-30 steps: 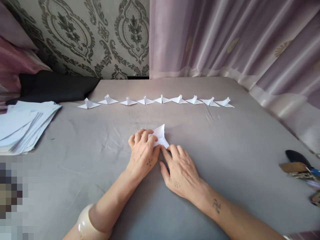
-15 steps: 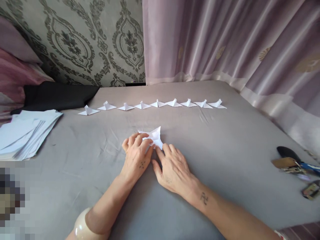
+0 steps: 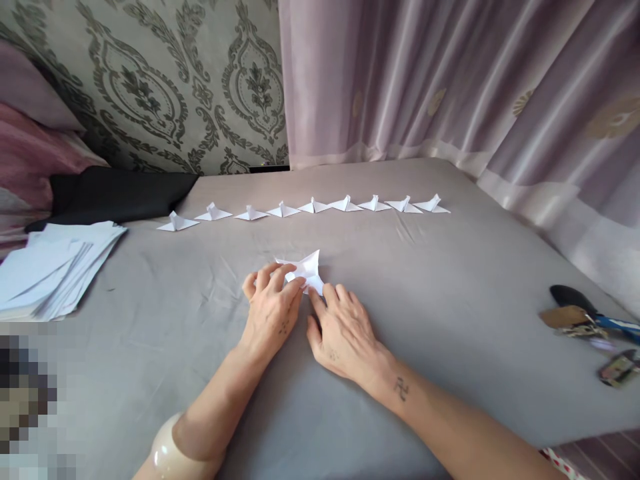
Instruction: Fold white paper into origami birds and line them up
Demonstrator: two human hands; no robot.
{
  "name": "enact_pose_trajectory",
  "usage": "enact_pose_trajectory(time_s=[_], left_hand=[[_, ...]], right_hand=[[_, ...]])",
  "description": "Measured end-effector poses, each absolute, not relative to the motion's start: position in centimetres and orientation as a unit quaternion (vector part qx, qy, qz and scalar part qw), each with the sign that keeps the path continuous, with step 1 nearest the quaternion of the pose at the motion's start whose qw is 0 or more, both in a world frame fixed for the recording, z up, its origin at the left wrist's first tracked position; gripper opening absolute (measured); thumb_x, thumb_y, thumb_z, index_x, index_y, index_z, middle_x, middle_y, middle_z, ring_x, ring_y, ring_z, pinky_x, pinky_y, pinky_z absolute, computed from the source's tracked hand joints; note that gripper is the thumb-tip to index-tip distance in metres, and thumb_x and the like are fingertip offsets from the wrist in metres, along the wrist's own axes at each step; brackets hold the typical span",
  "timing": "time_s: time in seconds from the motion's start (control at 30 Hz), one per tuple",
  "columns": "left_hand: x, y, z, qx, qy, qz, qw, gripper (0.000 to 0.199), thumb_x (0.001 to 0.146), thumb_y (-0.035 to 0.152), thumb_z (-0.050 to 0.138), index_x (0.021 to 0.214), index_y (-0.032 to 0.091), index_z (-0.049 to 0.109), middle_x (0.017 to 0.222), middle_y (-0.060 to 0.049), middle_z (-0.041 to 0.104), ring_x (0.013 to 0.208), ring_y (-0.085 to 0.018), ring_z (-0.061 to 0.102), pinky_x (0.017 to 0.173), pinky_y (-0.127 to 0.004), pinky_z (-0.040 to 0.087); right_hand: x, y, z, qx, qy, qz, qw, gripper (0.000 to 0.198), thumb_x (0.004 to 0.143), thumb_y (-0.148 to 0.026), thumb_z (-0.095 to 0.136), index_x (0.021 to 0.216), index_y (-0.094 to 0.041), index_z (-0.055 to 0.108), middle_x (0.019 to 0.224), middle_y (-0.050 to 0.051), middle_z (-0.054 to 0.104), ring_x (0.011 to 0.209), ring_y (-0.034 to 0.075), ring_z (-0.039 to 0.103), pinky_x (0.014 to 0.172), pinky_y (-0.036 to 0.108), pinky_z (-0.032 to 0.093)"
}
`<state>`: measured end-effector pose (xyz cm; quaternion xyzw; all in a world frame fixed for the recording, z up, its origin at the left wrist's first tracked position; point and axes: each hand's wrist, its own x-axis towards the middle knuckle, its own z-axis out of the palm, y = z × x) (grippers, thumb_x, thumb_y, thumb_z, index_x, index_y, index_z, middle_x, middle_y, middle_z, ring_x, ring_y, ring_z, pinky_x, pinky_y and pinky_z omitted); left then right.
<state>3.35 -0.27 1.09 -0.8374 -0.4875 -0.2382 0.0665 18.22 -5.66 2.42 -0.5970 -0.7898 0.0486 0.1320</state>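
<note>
A partly folded white sheet of paper (image 3: 311,265) lies on the grey cloth, its pointed corners spread outward. My left hand (image 3: 270,300) has its fingers curled over the paper's left and near side, which hides part of the folds. At the near right corner, the fingertips of my right hand (image 3: 345,333) press on the paper. Its fingers are stretched out and its thumb stands apart, resting near the cloth. Beyond both hands, several white origami birds (image 3: 313,205) stand in a row across the surface.
Loose white paper sheets (image 3: 55,267) are stacked at the left, in front of a black cloth (image 3: 120,193). Keys with a brown tag (image 3: 565,319) and other small items lie at the right. A patterned wall (image 3: 200,80) and pink curtains (image 3: 400,80) border the grey-covered surface (image 3: 475,320).
My right thumb has drawn slightly away from my left hand. The paper and my left hand keep nearly the same pose, while the whole view has shifted a little.
</note>
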Motion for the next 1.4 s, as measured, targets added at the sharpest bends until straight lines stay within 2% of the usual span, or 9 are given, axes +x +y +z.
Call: enact_pose_trajectory(time_s=[0.2, 0.37, 0.47, 0.6, 0.7, 0.87, 0.97, 1.13, 1.4], left_hand=[[3.6, -0.1, 1.0, -0.835, -0.486, -0.249, 0.068, 0.02, 0.092, 0.021, 0.05, 0.102, 0.027, 0.066, 0.116, -0.006, 0.066, 0.111, -0.028, 0.05, 0.091, -0.046, 0.028], [3.6, -0.1, 1.2, -0.844, -0.466, -0.25, 0.088, 0.021, 0.091, 0.016, 0.049, 0.091, 0.028, 0.067, 0.115, -0.005, 0.066, 0.111, -0.026, 0.05, 0.09, -0.046, 0.027], [3.2, -0.2, 1.3, -0.843, -0.462, -0.256, 0.099, 0.019, 0.091, 0.017, 0.05, 0.09, 0.026, 0.066, 0.113, -0.006, 0.065, 0.107, -0.025, 0.05, 0.089, -0.044, 0.029], [1.9, -0.6, 1.1, -0.851, -0.453, -0.244, 0.103, 0.02, 0.091, 0.016, 0.049, 0.089, 0.025, 0.066, 0.108, -0.008, 0.062, 0.1, -0.024, 0.049, 0.088, -0.042, 0.031], [0.7, -0.9, 0.7, -0.862, -0.443, -0.224, 0.1, 0.023, 0.091, 0.014, 0.047, 0.087, 0.025, 0.067, 0.105, -0.009, 0.06, 0.097, -0.024, 0.047, 0.086, -0.042, 0.032], [-0.3, -0.7, 0.1, -0.864, -0.44, -0.224, 0.103, 0.025, 0.091, 0.016, 0.049, 0.089, 0.028, 0.07, 0.101, -0.008, 0.059, 0.094, -0.023, 0.046, 0.086, -0.042, 0.032], [-0.6, -0.5, 0.1, -0.864, -0.44, -0.228, 0.087, 0.025, 0.091, 0.019, 0.049, 0.091, 0.03, 0.071, 0.102, -0.008, 0.058, 0.096, -0.024, 0.045, 0.087, -0.043, 0.031], [-1.5, -0.5, 0.7, -0.845, -0.468, -0.258, 0.033, 0.026, 0.086, 0.017, 0.053, 0.1, 0.03, 0.07, 0.107, -0.008, 0.058, 0.094, -0.023, 0.047, 0.086, -0.042, 0.032], [-1.4, -1.1, 0.9, -0.822, -0.488, -0.292, -0.027, 0.022, 0.091, 0.024, 0.049, 0.088, 0.024, 0.071, 0.081, -0.004, 0.064, 0.075, -0.017, 0.053, 0.075, -0.036, 0.031]], right_hand=[[18.0, -5.5, 2.7, -0.586, -0.799, 0.033, 0.132, 0.041, 0.088, -0.024, 0.046, 0.125, -0.008, 0.052, 0.1, 0.011, 0.055, 0.09, 0.025, 0.046, 0.075, 0.04, 0.041], [19.5, -5.7, 2.6, -0.578, -0.804, 0.041, 0.135, 0.025, 0.084, -0.014, 0.046, 0.103, -0.012, 0.063, 0.095, 0.01, 0.056, 0.089, 0.022, 0.049, 0.074, 0.035, 0.041], [20.9, -5.4, 2.2, -0.588, -0.792, 0.059, 0.155, 0.025, 0.085, -0.008, 0.042, 0.09, -0.017, 0.065, 0.086, 0.006, 0.056, 0.082, 0.018, 0.052, 0.067, 0.03, 0.039], [21.5, -4.7, 2.1, -0.601, -0.763, 0.03, 0.236, 0.017, 0.089, -0.015, 0.047, 0.094, -0.018, 0.063, 0.088, 0.005, 0.058, 0.085, 0.017, 0.052, 0.073, 0.029, 0.039], [20.7, -4.6, 2.3, -0.568, -0.781, -0.009, 0.257, 0.012, 0.089, -0.019, 0.053, 0.097, -0.018, 0.062, 0.095, 0.007, 0.058, 0.089, 0.019, 0.05, 0.081, 0.033, 0.037], [19.0, -3.9, 2.2, -0.511, -0.836, -0.055, 0.189, 0.025, 0.086, -0.009, 0.052, 0.106, -0.02, 0.062, 0.113, 0.007, 0.057, 0.101, 0.022, 0.046, 0.092, 0.039, 0.028], [18.3, -2.8, 1.9, -0.482, -0.859, -0.085, 0.148, 0.031, 0.085, -0.002, 0.045, 0.103, -0.019, 0.063, 0.104, 0.007, 0.06, 0.097, 0.021, 0.045, 0.095, 0.04, 0.025], [17.8, -2.2, 1.8, -0.456, -0.875, -0.135, 0.088, 0.026, 0.087, -0.004, 0.043, 0.092, -0.015, 0.066, 0.085, 0.007, 0.058, 0.087, 0.022, 0.044, 0.093, 0.04, 0.025], [16.8, -3.4, 2.9, -0.482, -0.864, -0.144, 0.027, 0.024, 0.084, -0.002, 0.045, 0.086, -0.01, 0.068, 0.082, 0.01, 0.057, 0.086, 0.023, 0.044, 0.089, 0.041, 0.029]])
